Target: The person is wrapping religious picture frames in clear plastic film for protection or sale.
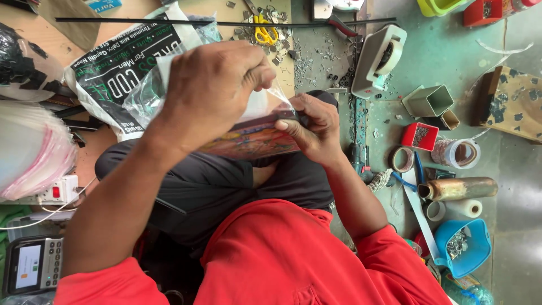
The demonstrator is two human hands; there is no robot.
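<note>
Left hand (212, 90) pinches the clear sleeve (271, 99) – thin, slippery; right hand (313, 127) fingers clamp the stiff colourful board (248, 141) (best gripped by edges).

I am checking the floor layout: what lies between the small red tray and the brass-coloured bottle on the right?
In the head view, a roll of tape on its side lies between the red tray and the brass-coloured bottle.

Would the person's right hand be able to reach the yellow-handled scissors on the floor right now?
Probably not at once: the right hand is pinching the edge of a colourful flat packet in clear plastic. The yellow-handled scissors lie uncovered ahead among metal bits, so a freed hand looks unobstructed.
</note>
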